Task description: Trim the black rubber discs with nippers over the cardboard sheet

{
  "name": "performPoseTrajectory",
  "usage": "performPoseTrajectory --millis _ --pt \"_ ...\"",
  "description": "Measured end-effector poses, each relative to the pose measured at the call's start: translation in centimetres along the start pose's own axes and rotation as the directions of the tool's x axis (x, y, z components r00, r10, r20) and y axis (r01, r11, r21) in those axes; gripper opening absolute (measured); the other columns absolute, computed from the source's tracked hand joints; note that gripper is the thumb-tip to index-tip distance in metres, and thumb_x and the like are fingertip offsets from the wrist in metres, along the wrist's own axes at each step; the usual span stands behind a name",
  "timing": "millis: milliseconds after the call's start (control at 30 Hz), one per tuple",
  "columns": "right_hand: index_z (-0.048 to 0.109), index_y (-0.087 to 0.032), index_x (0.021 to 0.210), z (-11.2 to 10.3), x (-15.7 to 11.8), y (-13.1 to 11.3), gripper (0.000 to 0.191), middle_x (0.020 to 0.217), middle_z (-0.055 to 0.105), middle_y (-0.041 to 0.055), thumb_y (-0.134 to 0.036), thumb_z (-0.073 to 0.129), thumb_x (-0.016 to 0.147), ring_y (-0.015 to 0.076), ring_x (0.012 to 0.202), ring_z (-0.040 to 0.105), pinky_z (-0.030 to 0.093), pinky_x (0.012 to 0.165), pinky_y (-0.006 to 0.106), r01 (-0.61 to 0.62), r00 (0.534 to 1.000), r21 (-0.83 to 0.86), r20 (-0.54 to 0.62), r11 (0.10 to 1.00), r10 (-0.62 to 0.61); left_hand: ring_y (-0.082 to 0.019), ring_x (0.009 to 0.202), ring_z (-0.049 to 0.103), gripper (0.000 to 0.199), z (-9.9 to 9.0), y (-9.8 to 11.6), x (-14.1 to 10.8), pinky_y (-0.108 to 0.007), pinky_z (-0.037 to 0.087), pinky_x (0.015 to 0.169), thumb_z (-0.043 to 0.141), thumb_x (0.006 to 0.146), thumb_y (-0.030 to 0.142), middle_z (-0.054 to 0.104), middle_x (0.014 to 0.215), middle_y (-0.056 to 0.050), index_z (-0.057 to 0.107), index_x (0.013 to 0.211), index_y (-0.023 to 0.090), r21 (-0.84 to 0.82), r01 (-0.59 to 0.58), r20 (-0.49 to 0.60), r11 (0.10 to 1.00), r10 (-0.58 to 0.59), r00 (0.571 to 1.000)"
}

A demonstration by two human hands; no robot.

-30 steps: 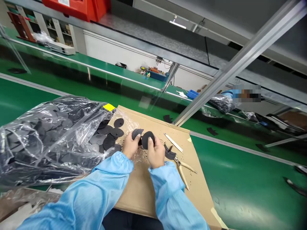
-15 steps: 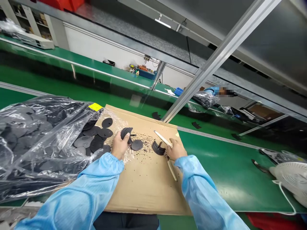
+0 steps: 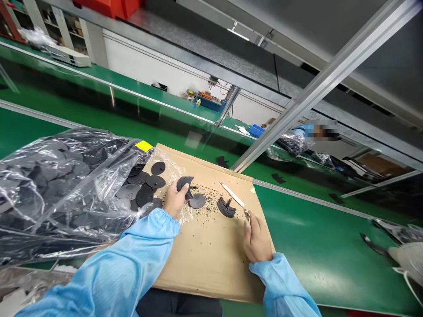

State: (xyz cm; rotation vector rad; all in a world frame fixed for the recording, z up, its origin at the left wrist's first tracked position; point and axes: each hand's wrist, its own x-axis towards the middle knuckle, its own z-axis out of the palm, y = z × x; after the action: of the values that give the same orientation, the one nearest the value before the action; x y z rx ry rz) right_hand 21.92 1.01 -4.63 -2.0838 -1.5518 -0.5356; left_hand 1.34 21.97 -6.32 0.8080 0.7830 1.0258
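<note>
Your left hand [image 3: 175, 200] has its fingers clamped on a curved black piece [image 3: 183, 183] near the middle of the cardboard sheet [image 3: 211, 264], your right hand [image 3: 257, 237] curls shut around a small metal-tipped tool [image 3: 246, 214] at its right edge, and the yellow label [image 3: 144, 146] off its far-left corner shows no readable writing.

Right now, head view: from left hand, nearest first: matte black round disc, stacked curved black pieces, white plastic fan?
1. Matte black round disc: right of the left hand, on cardboard.
2. Stacked curved black pieces: farther right, on cardboard.
3. White plastic fan: far right edge.
</note>
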Motion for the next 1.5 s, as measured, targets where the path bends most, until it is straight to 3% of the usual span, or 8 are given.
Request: performPoseTrajectory --millis 100,200,300,500,833,1067,1267,1500 --pt "0.051 -0.017 0.128 0.2 3.8 -4.9 0.039 0.107 0.059 0.0124 -0.039 0.031 0.102 0.0251 0.101 0.057 0.049 0.087 0.041 -0.062 0.998 0.206 -0.01 0.977 0.065 -0.013 0.055 0.054 0.038 0.2 1.2 -0.4 -0.02 0.042 0.04 0.072 0.071 0.034 0.058 0.075 -0.002 0.056 0.101 0.016 -0.1 0.113 0.025 0.989 -0.111 0.994" --pt "0.053 -0.017 0.126 2.6 6.5 -9.2 0.04 0.11 0.057 0.012 -0.045 0.045 0.098 0.0249 0.105 0.055 0.048 0.091 0.04 -0.035 0.998 0.3 -0.045 0.953 0.051 -0.011 0.051 0.051 0.038 0.3 2.3 -0.8 -0.019 0.036 0.038 0.071 0.07 0.029 0.06 0.075 -0.004 0.055 0.101 0.014 -0.201 0.187 0.055 0.962 -0.18 0.982" --pt "0.053 -0.014 0.123 5.2 7.2 -11.2 0.037 0.111 0.056 0.0133 -0.039 0.048 0.097 0.0247 0.106 0.054 0.046 0.094 0.04 0.027 0.987 0.369 -0.155 0.929 0.033 -0.011 0.051 0.05 0.033 0.2 3.1 -1.0 -0.018 0.034 0.038 0.068 0.071 0.024 0.06 0.073 -0.004 0.053 0.098 0.013 -0.262 0.223 0.051 0.939 -0.217 0.975" --pt "0.055 -0.014 0.117 6.3 6.0 -10.7 0.033 0.107 0.057 0.0124 -0.039 0.05 0.096 0.0268 0.099 0.052 0.045 0.089 0.042 0.172 0.985 0.344 -0.073 0.923 -0.156 -0.011 0.051 0.05 0.04 0.3 2.7 -0.8 -0.018 0.032 0.038 0.073 0.067 0.027 0.058 0.072 -0.003 0.052 0.098 0.014 -0.27 0.235 0.113 0.934 -0.212 0.971" --pt "0.056 -0.013 0.119 6.0 6.7 -9.8 0.036 0.105 0.057 0.0111 -0.042 0.05 0.098 0.0251 0.097 0.052 0.043 0.089 0.039 0.196 0.981 0.347 -0.079 0.917 -0.179 -0.012 0.046 0.05 0.038 0.9 3.3 -1.3 -0.019 0.031 0.035 0.074 0.063 0.022 0.053 0.067 0.002 0.047 0.09 0.016 -0.278 0.254 0.09 0.926 -0.239 0.967" --pt "0.057 -0.014 0.119 5.9 6.6 -9.5 0.033 0.102 0.056 0.0094 -0.039 0.047 0.099 0.0235 0.092 0.052 0.042 0.084 0.036 0.222 0.975 0.329 -0.056 0.918 -0.216 -0.012 0.044 0.049 0.028 1.1 3.6 -1.5 -0.018 0.03 0.034 0.067 0.071 0.016 0.05 0.063 0.003 0.046 0.09 0.016 -0.278 0.272 0.076 0.921 -0.261 0.962" --pt "0.06 -0.016 0.113 5.6 6.6 -9.8 0.021 0.09 0.055 0.0067 -0.023 0.05 0.095 0.0223 0.084 0.05 0.04 0.079 0.034 0.195 0.979 0.232 0.009 0.953 -0.203 -0.012 0.044 0.048 0.025 1.2 3.6 -1.5 -0.018 0.031 0.034 0.063 0.075 0.016 0.048 0.063 0.003 0.044 0.091 0.016 -0.271 0.271 0.071 0.924 -0.261 0.963" --pt "0.063 -0.019 0.113 5.8 6.1 -10.1 0.033 0.085 0.056 0.0047 -0.01 0.052 0.083 0.0212 0.079 0.053 0.041 0.072 0.031 0.122 0.99 0.128 0.057 0.984 -0.131 -0.015 0.051 0.055 0.037 0.9 3.1 -1.5 -0.021 0.038 0.039 0.072 0.071 0.02 0.051 0.069 0.002 0.043 0.095 0.017 -0.238 0.235 0.095 0.943 -0.218 0.971"
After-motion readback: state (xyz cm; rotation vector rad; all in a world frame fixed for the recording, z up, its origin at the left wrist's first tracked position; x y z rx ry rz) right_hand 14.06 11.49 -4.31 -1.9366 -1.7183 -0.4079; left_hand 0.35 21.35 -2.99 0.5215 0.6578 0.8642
